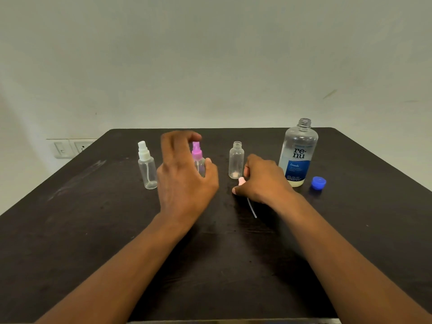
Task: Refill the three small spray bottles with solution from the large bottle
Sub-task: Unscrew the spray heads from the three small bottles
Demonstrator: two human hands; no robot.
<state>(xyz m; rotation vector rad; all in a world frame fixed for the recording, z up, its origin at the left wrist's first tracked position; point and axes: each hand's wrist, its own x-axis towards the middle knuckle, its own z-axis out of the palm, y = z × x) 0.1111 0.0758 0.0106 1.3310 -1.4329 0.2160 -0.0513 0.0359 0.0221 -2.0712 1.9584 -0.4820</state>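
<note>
Three small clear spray bottles stand in a row on the dark table [93, 230]. The left bottle [147, 167] has a white spray top. The middle bottle [198, 160] has a pink-purple top, and my left hand [184, 176] hovers just in front of it, fingers apart, holding nothing. The right bottle [236, 160] stands uncapped. Its pale pink spray head [242, 181], with its thin tube [252, 209] trailing toward me, lies at the table under my right hand [264, 181], whose fingers close on it. The large labelled bottle [298, 155] stands uncapped at the right.
The large bottle's blue cap [318, 182] lies on the table just right of it. A wall with a switch plate and socket [72, 148] rises behind the table's far left edge.
</note>
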